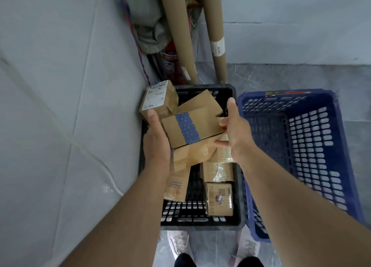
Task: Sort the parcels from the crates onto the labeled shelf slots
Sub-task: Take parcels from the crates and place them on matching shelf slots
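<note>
Grey floor tiles, pale wall at left. In mid-frame a black crate (200, 216) holds cardboard parcels, with a blue crate (301, 146) just beside it at right. Over the black crate, the left hand (156, 140) and right hand (233, 130) grip a blue-taped parcel (188, 128) by its ends. The right fingers curl round it; the left fingers are hidden. The white-labelled parcel (158, 98) has unreadable print.

Cardboard tubes (180, 36) lean beside a red extinguisher (170, 64).

left grip (155, 135) and right grip (234, 127) both clasping
</note>
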A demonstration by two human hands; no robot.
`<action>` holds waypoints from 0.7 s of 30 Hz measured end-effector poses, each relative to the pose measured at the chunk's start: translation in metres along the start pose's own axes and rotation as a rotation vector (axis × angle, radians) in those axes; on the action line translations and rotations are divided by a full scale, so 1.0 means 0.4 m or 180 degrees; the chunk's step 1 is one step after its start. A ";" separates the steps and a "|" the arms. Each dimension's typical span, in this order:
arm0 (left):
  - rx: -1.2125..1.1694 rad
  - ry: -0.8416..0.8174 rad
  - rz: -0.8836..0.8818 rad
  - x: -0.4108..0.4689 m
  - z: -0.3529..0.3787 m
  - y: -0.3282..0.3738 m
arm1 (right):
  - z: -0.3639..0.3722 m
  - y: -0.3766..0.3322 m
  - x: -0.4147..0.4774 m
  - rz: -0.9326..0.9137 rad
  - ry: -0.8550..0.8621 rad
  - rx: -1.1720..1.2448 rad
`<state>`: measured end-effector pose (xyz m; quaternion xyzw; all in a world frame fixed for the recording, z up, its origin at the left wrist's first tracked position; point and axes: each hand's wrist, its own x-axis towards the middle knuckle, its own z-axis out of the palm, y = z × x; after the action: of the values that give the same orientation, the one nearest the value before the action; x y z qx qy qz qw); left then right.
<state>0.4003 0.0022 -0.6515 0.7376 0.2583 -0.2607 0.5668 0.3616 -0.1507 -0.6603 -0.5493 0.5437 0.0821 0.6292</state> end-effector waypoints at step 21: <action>-0.0292 -0.0030 -0.0739 -0.018 -0.022 -0.128 | -0.029 0.109 -0.027 0.0469 -0.0323 -0.0602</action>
<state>0.3613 0.0216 -0.6806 0.6748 0.3509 -0.3160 0.5671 0.3200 -0.1378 -0.6759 -0.5599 0.5398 0.2067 0.5936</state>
